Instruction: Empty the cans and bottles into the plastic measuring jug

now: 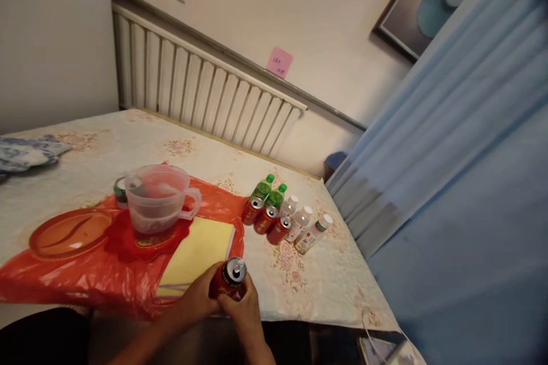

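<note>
Both of my hands are wrapped round one red can [228, 279] at the table's front edge. My left hand [203, 293] grips its left side, and my right hand [244, 302] holds its right side with the thumb across the front. The can is upright and its tab opening looks dark. Just behind it lies a yellow sheet or cloth [199, 251] on red plastic [115, 285]. To the left, a clear plastic jug [158, 199] with some liquid or foam inside stands on the red plastic. Other red cans [266, 220] stand in a row to the right.
Green-capped bottles [275, 197] and white-capped bottles [314, 234] stand by the cans. An orange oval plate or lid [71, 232] lies left of the jug, near a small round container [121, 191]. Blue curtain [449, 182] hangs at right; folded cloth [29, 154] lies far left.
</note>
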`<state>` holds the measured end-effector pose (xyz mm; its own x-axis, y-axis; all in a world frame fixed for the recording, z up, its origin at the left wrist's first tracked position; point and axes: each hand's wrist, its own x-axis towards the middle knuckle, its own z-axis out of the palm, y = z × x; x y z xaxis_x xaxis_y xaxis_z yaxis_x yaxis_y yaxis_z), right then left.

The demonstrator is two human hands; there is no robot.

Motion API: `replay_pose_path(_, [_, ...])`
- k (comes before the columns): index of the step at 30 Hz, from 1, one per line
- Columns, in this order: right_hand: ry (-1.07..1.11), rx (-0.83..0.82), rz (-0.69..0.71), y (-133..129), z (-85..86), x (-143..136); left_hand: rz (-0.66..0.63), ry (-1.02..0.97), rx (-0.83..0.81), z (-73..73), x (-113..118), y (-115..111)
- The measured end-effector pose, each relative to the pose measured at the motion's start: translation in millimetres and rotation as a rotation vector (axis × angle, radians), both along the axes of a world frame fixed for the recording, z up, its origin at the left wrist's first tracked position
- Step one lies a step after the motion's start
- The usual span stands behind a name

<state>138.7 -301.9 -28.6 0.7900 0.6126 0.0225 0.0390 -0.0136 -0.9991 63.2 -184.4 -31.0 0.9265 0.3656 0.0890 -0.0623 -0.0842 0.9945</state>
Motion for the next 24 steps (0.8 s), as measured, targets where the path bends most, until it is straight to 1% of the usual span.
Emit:
replay_pose_path(2, [0.032,0.010,-0.036,-6.2,0.5,7.2,-0.042,-0.005,0.044,-6.7,6.1,-2.7])
replay_pose_path(4, [0.050,0.018,-0.080,-14.3,7.5,18.5,-0.031,0.033,0.183,-13.5,11.5,0.7])
replay_pose_path(5, [0.048,0.019,-0.101,-19.1,12.2,25.9,0.010,0.063,0.280,-16.8,13.7,5.0])
replay_pose_path(7, [0.022,0.016,-0.162,-29.8,21.4,44.0,0.158,0.103,0.491,-22.8,16.6,18.4])
replay_pose_path(9, [-0.025,0.010,-0.245,-40.9,26.9,64.8,0.316,0.117,0.691,-27.5,17.5,35.5])
replay_pose_path(10, [-0.053,0.004,-0.288,-46.0,27.8,75.6,0.371,0.124,0.792,-29.3,17.2,44.2])
replay_pose_path(12, [-0.114,-0.007,-0.374,-54.7,26.7,96.5,0.435,0.163,0.980,-31.9,15.2,59.0])
replay_pose_path(14, [-0.166,-0.021,-0.443,-60.5,23.9,115.5,0.468,0.208,1.120,-33.4,11.9,68.0])
replay_pose_path(16, [-0.195,-0.045,-0.507,-63.2,21.6,131.5,0.478,0.237,1.202,-34.0,8.5,70.8])
replay_pose_path(19, [-0.218,-0.068,-0.577,-62.5,19.9,150.0,0.490,0.254,1.236,-34.2,6.2,68.9])
replay_pose_path(22, [-0.258,-0.053,-0.599,-58.3,16.0,163.6,0.485,0.263,1.239,-34.5,6.6,67.1])
replay_pose_path(24, [-0.273,-0.059,-0.598,-54.7,10.4,170.9,0.480,0.276,1.249,-34.9,7.2,67.1])
